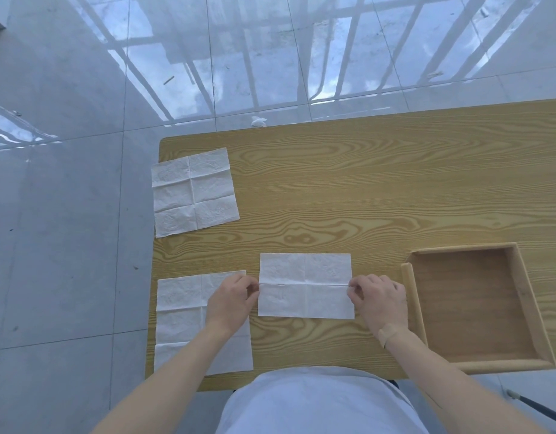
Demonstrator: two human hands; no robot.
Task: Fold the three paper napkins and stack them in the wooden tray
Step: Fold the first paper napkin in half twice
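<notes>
Three white paper napkins lie on the wooden table (380,189). The middle napkin (304,296) is in front of me, and a horizontal edge or crease runs across its middle. My left hand (232,300) pinches that line at the napkin's left end. At the right end my right hand (380,302) pinches it too. A second napkin (179,314) lies unfolded at the near left, partly under my left forearm. The third napkin (195,192) lies unfolded at the far left, overhanging the table's edge. The wooden tray (520,286) sits at the right, with nothing in it.
The table's left edge runs close beside the two left napkins. Glossy grey floor tiles surround the table, with a small white scrap (258,121) on the floor beyond its far edge. A dark rod (536,411) shows at the lower right.
</notes>
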